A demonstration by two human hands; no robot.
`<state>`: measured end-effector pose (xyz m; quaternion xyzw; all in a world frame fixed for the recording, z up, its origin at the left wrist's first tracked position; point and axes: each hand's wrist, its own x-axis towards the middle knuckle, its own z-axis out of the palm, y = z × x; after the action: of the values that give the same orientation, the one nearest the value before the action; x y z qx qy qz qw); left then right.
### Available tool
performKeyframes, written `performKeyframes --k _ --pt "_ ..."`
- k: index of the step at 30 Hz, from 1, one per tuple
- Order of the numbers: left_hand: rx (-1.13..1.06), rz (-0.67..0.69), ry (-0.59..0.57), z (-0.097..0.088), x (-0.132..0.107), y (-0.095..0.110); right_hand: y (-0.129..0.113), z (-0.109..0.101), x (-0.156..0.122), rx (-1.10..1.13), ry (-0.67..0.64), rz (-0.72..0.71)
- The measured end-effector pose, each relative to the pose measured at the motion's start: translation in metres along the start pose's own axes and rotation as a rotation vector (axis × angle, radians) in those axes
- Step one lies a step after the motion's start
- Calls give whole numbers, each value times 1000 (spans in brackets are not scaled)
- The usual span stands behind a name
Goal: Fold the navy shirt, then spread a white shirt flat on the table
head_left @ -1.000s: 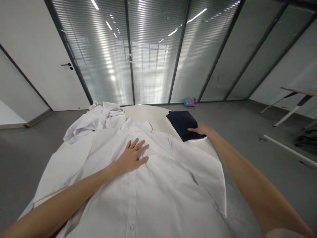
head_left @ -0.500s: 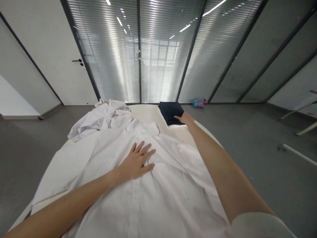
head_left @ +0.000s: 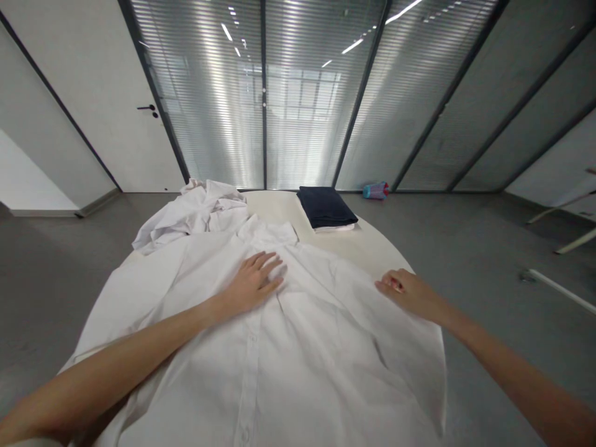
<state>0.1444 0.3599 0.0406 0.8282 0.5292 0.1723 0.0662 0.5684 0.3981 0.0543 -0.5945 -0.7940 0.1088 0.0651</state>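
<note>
A white button-up shirt [head_left: 298,347] lies spread over the table, its collar at the far side and its button placket running toward me. My left hand [head_left: 254,282] rests on the upper chest just below the collar, fingers spread and holding nothing. Over the shirt's right side, by the table's edge, is my right hand [head_left: 410,295]. Its fingers are loosely curled, with a gap showing between thumb and fingers and no cloth visible in them. A folded dark navy cloth [head_left: 326,207] sits on a folded white one [head_left: 336,228] at the far right of the table.
A crumpled white garment [head_left: 200,208] is heaped at the far left of the round white table [head_left: 372,245]. On the floor behind lies a blue and red item [head_left: 375,190] near the glass partition [head_left: 302,124]. Pale furniture legs [head_left: 563,292] stand at right.
My right hand has left the folded navy cloth and come back toward me, to the shirt's right side. My left hand stays on the shirt's chest, its fingers slightly closer together.
</note>
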Motion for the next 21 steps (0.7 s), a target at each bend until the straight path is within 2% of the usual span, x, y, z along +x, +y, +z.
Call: performKeyframes --k 3,5,8,10,14,17,19,21 --pt "47 -95 115 -9 17 -8 0 9 -30 -47 79 -11" --pt "63 -176 70 -11 30 -11 1 7 -30 -109 88 67" --pt "63 -279 -103 -4 46 -10 8 -8 -2 -196 75 249" --pt "86 -293 -158 4 53 -6 18 -21 28 -218 80 284" --pt "130 -269 -123 19 67 -1 34 -32 81 -246 47 224" --pt "92 -258 -70 25 77 -4 33 -24 95 -336 73 261" --pt "1 -225 -20 24 77 -11 28 -16 94 -413 189 263" --pt "-96 -176 29 15 66 -19 22 -10 87 -454 351 204"
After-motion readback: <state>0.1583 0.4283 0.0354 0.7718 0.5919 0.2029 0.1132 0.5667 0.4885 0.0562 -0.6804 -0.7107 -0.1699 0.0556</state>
